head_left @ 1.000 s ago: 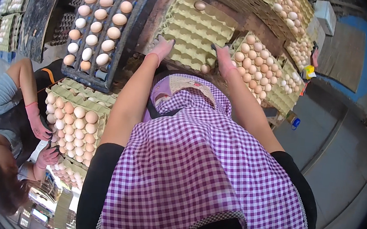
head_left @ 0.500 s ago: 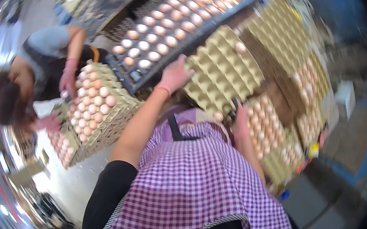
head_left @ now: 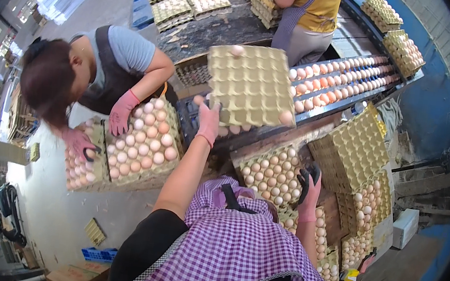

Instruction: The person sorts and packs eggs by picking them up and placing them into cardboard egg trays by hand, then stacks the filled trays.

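Observation:
My left hand (head_left: 209, 123), in a pink glove, grips the near left corner of a pulp egg tray (head_left: 251, 85). The tray is lifted and tilted over the near end of the egg conveyor (head_left: 329, 111). One egg (head_left: 236, 50) sits at its far edge and another egg (head_left: 285, 117) at its near right corner; its other visible cups hold nothing. My right hand (head_left: 310, 189), in a pink glove with dark fingers, is open with bent fingers at the right edge of a tray full of eggs (head_left: 271, 174). Whether it touches that tray I cannot tell.
At left, a co-worker's gloved hands (head_left: 123, 111) rest on stacked egg trays (head_left: 143, 144). Another person (head_left: 307, 16) stands beyond the conveyor. Stacked empty trays (head_left: 356, 148) rise at right, near a white box (head_left: 405, 228). A blue crate (head_left: 98, 254) lies on the floor.
The view has turned. My left hand has raised the egg tray and moved it over the conveyor. My right hand is now apart from it, and a full tray of eggs shows below.

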{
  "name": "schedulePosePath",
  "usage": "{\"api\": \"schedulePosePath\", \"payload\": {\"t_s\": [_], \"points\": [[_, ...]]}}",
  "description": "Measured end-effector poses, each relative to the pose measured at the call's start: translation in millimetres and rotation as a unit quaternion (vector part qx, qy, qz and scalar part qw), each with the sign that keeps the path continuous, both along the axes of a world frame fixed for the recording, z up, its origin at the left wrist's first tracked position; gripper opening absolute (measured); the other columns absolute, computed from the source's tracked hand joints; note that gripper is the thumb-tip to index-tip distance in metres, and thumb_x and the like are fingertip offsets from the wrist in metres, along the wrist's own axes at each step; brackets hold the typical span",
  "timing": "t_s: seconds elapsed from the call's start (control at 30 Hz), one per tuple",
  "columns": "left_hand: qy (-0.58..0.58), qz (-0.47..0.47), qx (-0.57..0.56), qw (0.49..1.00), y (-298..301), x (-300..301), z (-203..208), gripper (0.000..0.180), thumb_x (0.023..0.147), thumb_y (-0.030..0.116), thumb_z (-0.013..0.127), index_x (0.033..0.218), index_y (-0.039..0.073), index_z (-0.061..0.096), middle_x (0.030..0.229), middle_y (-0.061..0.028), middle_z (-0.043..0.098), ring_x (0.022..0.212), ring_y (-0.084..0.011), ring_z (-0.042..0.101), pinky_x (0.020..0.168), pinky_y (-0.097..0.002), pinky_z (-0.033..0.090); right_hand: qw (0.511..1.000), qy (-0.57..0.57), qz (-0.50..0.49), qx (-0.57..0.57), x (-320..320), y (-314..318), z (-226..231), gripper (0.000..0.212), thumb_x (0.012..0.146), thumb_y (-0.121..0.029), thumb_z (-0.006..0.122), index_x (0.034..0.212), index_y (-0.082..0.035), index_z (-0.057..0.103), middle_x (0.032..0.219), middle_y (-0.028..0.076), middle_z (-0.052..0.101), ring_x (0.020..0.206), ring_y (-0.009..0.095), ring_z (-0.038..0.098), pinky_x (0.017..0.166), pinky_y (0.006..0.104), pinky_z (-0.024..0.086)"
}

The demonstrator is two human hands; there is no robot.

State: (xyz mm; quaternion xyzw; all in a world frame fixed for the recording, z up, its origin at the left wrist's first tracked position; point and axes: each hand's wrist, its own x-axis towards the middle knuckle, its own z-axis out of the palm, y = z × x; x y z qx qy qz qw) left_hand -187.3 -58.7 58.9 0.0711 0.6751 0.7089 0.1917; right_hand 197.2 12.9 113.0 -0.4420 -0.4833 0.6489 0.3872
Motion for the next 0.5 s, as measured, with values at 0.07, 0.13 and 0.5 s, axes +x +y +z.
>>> {"api": "schedulePosePath", "payload": {"t_s": [0.07,0.13,0.5], "points": [[-0.028,0.054,0.001,0.998,30.8,-57.7,-26.0,0.037,0.093,0.014,0.065,0.124,-0.001,0.052,0.118,-0.0153,0.062,0.106,-0.0239,0.059,0.091,-0.0359,0.048,1.0,-0.009,0.003,0.011,-14.8,6.0,-3.1,0.05,0.098,-0.018,0.059,0.143,-0.003,0.046,0.131,0.009,0.055,0.114,0.019,0.059,0.097,0.0345,0.049],[-0.074,0.109,-0.043,0.99,80.1,-70.3,20.2,0.045,0.089,0.015,0.066,0.122,-0.011,0.05,0.118,-0.0204,0.06,0.105,-0.0281,0.059,0.094,-0.0387,0.046,0.999,-0.02,-0.036,0.008,-15.7,14.0,-8.2,0.049,0.098,-0.018,0.059,0.143,-0.003,0.046,0.13,0.01,0.056,0.113,0.019,0.059,0.097,0.0341,0.05],[-0.263,0.1,0.04,0.959,244.7,-343.9,-151.5,0.033,0.093,0.019,0.06,0.115,-0.005,0.063,0.112,-0.0177,0.067,0.096,-0.0265,0.065,0.085,-0.0423,0.052,0.97,-0.13,-0.184,-0.092,-36.0,2.9,7.7,0.049,0.1,-0.017,0.058,0.144,-0.002,0.044,0.126,0.011,0.058,0.11,0.019,0.06,0.095,0.0329,0.051]]}}
